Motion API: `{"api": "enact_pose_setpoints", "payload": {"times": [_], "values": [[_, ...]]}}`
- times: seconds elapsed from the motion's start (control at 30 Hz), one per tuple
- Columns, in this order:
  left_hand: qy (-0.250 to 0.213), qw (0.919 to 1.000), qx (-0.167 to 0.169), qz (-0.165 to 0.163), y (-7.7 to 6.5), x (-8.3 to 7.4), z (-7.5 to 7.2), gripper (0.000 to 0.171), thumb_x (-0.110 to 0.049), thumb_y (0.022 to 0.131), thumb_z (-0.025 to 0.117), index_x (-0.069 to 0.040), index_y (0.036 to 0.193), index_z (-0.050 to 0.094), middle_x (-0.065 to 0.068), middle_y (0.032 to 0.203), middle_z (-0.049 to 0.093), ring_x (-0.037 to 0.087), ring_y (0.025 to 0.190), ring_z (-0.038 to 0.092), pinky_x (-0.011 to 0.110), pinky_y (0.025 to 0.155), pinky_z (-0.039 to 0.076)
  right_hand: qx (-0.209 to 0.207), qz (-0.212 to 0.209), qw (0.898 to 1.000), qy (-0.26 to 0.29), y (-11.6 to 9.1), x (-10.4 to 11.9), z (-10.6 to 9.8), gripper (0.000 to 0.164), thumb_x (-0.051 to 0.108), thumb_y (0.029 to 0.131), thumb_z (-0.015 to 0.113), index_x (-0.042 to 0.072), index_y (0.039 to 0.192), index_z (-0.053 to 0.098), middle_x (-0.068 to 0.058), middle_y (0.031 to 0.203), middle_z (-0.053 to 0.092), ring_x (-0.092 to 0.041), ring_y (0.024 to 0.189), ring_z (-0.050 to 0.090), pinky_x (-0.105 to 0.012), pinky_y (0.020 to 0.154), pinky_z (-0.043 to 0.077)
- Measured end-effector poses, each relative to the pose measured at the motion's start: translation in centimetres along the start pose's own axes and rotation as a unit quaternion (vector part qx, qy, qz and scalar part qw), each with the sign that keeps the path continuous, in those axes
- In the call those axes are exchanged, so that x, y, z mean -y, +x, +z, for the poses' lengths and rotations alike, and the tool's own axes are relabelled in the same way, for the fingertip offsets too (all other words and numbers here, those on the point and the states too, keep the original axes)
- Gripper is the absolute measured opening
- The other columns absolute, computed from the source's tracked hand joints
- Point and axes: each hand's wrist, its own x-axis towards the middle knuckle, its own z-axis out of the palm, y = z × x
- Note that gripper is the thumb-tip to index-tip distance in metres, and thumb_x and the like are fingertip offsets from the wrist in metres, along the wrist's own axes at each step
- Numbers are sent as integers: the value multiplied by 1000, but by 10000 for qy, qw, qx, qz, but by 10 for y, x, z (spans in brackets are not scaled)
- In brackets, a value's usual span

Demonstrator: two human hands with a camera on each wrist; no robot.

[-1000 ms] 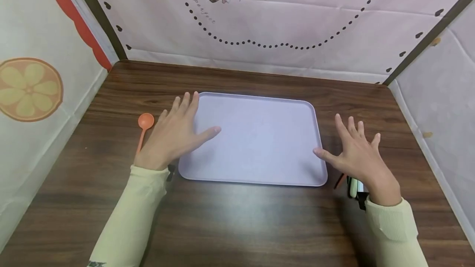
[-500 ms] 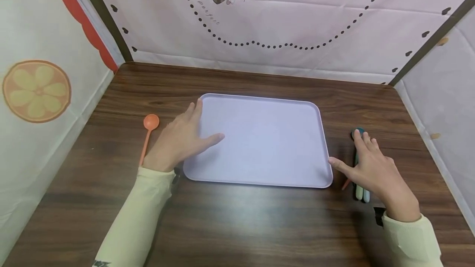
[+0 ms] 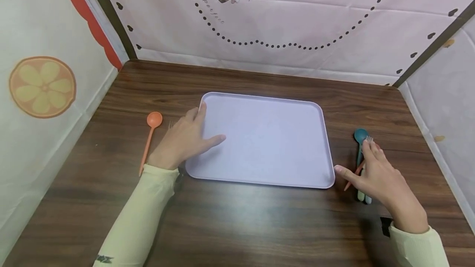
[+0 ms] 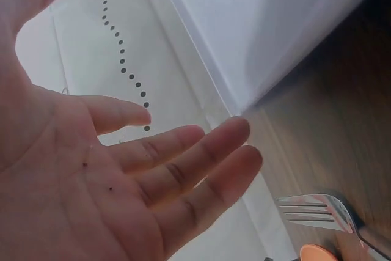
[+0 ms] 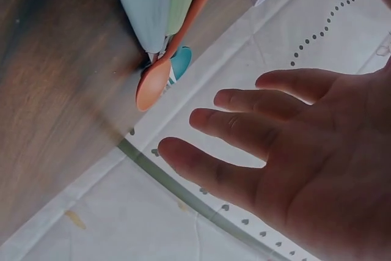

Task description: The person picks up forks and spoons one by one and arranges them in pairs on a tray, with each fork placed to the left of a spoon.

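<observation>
A lavender tray (image 3: 259, 139) lies in the middle of the wooden table. Over its left edge is my left hand (image 3: 183, 141), fingers extended and thumb spread, holding nothing. Beside that hand lie an orange spoon (image 3: 154, 119) and a metal fork (image 4: 317, 212), mostly hidden by the hand in the head view. My right hand (image 3: 382, 178), also with extended fingers, hovers over a bunch of cutlery right of the tray. The bunch has a teal spoon (image 3: 360, 135), another orange spoon (image 5: 154, 84), a fork (image 3: 369, 139), and light green (image 3: 360, 195) and pale blue handles (image 5: 143, 10).
Patterned white cloth walls (image 3: 297, 19) enclose the table at the back, left and right. Bare dark wood (image 3: 241, 226) shows in front of the tray, and a strip of it runs behind.
My right hand has moved right and toward me, over the cutlery, uncovering the teal spoon. My left hand has come slightly nearer, so the fork's tines show. The head view has shifted slightly.
</observation>
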Motion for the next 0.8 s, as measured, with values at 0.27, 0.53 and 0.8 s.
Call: {"api": "enact_pose_setpoints", "payload": {"times": [0.27,0.53,0.8], "values": [[50,9996,213,-150,1,2,4,98,-68,81,47,-8,148,8,26,135,33,43,110,42,57,90,38,-252,-38,9993,266,-4,-11,4,103,62,83,52,-9,143,8,-45,137,8,-60,117,20,-73,86,27],[114,9987,405,-282,2,4,6,95,-61,85,47,-3,147,5,30,134,34,46,110,43,60,92,36,-267,-153,9992,273,-6,-19,10,95,53,85,57,-16,138,17,-48,134,12,-63,111,25,-72,83,31],[231,9972,382,-594,1,6,7,72,-34,92,47,8,142,16,35,133,33,51,103,46,64,91,34,-788,-425,9960,19,-10,-27,13,28,22,85,66,0,91,49,-16,77,51,-33,68,50,-51,54,42]]}}
